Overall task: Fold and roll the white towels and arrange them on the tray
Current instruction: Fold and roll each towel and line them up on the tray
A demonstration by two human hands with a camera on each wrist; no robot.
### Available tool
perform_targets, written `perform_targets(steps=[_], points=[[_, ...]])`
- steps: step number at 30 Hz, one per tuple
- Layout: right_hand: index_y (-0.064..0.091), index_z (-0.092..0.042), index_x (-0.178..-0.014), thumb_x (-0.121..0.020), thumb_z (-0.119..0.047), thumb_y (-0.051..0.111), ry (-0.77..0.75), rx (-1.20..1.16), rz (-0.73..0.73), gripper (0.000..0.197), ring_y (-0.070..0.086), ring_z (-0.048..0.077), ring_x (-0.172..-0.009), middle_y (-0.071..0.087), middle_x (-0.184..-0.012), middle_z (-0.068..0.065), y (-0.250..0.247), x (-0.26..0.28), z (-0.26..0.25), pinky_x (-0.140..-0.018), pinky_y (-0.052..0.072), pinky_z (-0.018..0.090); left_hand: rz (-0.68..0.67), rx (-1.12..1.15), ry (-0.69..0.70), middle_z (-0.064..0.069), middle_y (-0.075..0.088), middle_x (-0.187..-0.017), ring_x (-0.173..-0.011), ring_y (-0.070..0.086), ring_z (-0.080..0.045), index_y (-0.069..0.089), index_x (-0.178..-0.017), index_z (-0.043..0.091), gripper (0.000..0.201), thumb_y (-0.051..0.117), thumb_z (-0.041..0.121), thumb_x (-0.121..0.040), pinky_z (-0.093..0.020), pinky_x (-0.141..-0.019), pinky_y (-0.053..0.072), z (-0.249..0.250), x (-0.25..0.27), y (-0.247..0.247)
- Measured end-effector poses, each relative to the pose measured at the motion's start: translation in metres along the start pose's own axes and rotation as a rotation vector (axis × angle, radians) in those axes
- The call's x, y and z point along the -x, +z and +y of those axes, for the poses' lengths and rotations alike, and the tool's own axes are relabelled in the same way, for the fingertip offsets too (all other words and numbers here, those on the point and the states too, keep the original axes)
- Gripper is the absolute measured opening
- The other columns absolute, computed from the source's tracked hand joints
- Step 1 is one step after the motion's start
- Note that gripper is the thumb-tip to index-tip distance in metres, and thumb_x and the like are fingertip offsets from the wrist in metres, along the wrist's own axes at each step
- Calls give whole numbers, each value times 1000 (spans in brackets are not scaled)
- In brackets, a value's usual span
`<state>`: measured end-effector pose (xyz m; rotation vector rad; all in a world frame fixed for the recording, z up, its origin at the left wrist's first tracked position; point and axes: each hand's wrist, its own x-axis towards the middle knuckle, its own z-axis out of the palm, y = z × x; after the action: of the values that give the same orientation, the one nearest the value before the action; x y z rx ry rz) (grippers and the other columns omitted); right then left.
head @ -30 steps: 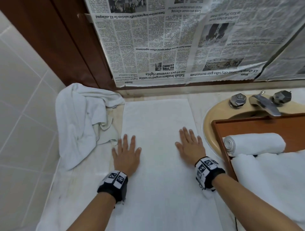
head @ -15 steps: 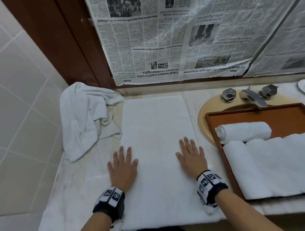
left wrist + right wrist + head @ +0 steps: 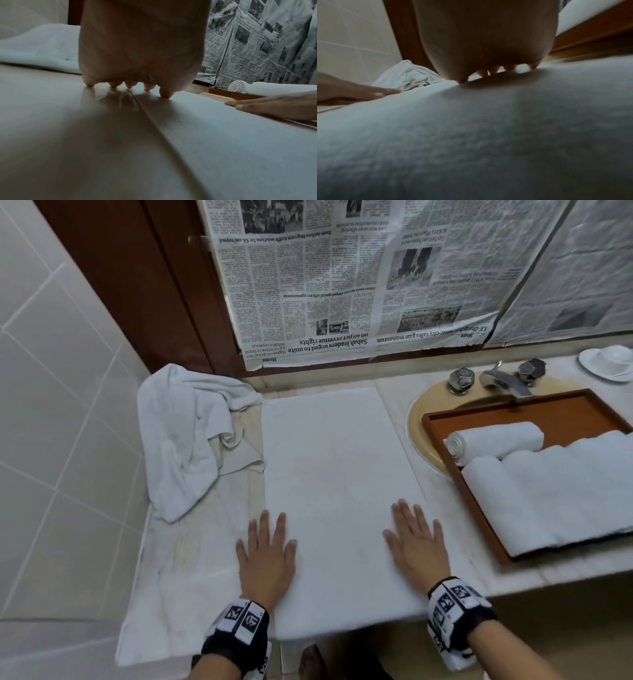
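A white towel [image 3: 335, 474] lies folded into a long flat strip on the marble counter, its near end at the counter's front edge. My left hand [image 3: 267, 546] presses flat on its left edge, fingers straight and half on the counter. On the strip's right side my right hand [image 3: 416, 537] lies flat with fingers spread. The wooden tray [image 3: 442, 422] sits over the sink at the right and holds one small rolled towel [image 3: 496, 440] and larger rolled towels [image 3: 555, 491] in front of it. In the wrist views the left hand [image 3: 137, 75] and right hand [image 3: 488, 67] rest palm down on towel cloth [image 3: 488, 135].
A crumpled white towel [image 3: 185, 436] is heaped at the counter's back left, against the tiled wall. The tap and its two knobs [image 3: 496, 378] stand behind the tray. A white dish [image 3: 609, 362] sits at the far right. Newspaper [image 3: 342, 285] covers the wall behind.
Both hands have slid toward me along the towel, staying flat, and now sit near its front end. The head view has pulled back, showing the counter's front edge.
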<state>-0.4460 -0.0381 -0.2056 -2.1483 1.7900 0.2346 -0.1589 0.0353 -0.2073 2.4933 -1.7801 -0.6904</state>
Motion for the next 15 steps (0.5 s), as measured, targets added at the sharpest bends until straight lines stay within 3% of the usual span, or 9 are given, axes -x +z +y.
perform_targets(steps=[2,4,6,10,13,15], points=[[-5,-25,-157,-78,-59,-19,70,-20,17,88,-11,14,-151,-13,-164,-9,-3,5,4,-121,-4,46,3,14,-4,4,-15,-166,-153,-12,-23,-6,-157,37,62,14,55,-102,-55,-121,-2,-7,6,-2],[2,-22,-158,-79,-58,-15,69,-48,44,89,-7,14,-152,-6,-165,-6,-4,15,1,-121,-3,45,5,28,5,3,-13,-167,-153,-12,-24,-3,-158,34,63,21,52,-104,-55,-121,-2,-8,15,-1],[1,-23,-158,-83,-58,-11,2,-69,47,84,-9,12,-151,-7,-165,-7,2,28,-9,-120,-6,42,0,32,30,4,-14,-166,-153,-13,-25,-3,-158,34,64,18,56,-101,-55,-120,-3,-9,25,4],[-7,-26,-157,-84,-59,-14,-36,-59,36,80,-14,10,-149,-18,-160,-12,17,41,-15,-120,-10,39,3,10,57,7,-18,-165,-152,-15,-23,-6,-158,36,81,-9,64,-82,-54,-120,-4,-13,38,14],[-8,-26,-156,-84,-60,-14,14,-54,65,80,-11,11,-151,-18,-159,-12,17,42,-3,-121,-6,40,3,1,58,8,-14,-166,-153,-11,-22,-4,-158,35,83,-12,62,-81,-53,-121,-1,-18,43,14],[-2,-25,-157,-90,-59,-4,70,-89,94,75,-5,12,-152,-11,-162,-11,11,39,8,-121,0,40,-5,7,47,7,-8,-167,-154,-6,-23,2,-159,32,79,-4,61,-85,-53,-121,4,-16,42,9]])
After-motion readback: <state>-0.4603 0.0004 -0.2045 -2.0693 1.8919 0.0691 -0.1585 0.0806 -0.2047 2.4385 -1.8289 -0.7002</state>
